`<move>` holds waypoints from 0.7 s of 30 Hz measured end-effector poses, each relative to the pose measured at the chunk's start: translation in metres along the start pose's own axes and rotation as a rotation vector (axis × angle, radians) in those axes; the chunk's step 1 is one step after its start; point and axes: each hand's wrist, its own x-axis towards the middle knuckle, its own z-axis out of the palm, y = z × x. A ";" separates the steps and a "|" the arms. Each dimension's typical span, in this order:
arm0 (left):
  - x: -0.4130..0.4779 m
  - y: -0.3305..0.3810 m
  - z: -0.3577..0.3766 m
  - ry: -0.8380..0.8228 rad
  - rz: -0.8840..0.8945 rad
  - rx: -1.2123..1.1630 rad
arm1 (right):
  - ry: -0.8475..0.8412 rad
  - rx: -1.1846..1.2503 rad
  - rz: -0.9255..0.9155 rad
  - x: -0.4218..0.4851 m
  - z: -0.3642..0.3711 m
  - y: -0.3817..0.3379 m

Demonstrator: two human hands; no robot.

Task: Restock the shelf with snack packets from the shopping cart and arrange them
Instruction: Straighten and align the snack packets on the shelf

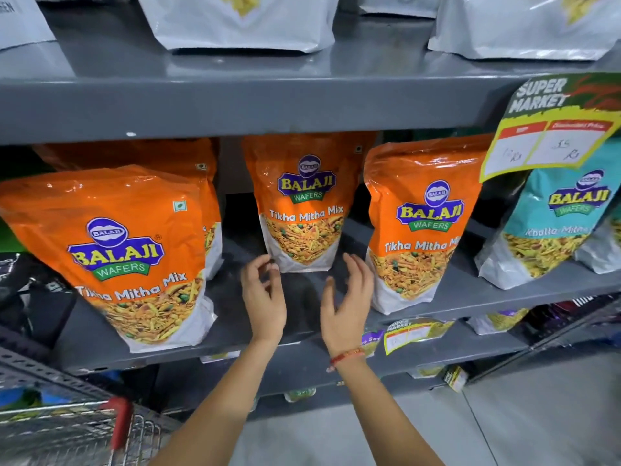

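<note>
Three orange snack packets stand on the grey shelf (302,334). The left packet (114,250) leans at the front with another one behind it. The middle packet (302,203) stands upright further back, and the right packet (416,227) is at the front. My left hand (263,297) and my right hand (346,301) hover just in front of the middle packet's base. Both hands hold nothing, fingers spread, apart from the packet. The wire shopping cart (77,428) with a red handle is at the bottom left.
A teal snack packet (544,227) stands at the right end of the shelf under a hanging price tag (554,129). White pouches (242,21) sit on the shelf above. Lower shelves hold more packets and a yellow label (410,332).
</note>
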 end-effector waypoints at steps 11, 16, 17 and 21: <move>-0.049 0.036 0.073 -0.712 -0.090 -0.032 | 0.206 0.166 0.342 0.064 -0.114 0.053; -0.052 0.037 0.079 -0.716 -0.168 -0.066 | -0.041 0.268 0.338 0.065 -0.108 0.054; -0.053 0.039 0.075 -0.687 -0.165 -0.082 | -0.047 0.273 0.327 0.061 -0.105 0.052; -0.050 0.032 0.045 -0.578 -0.137 -0.096 | -0.108 0.311 0.282 0.038 -0.088 0.039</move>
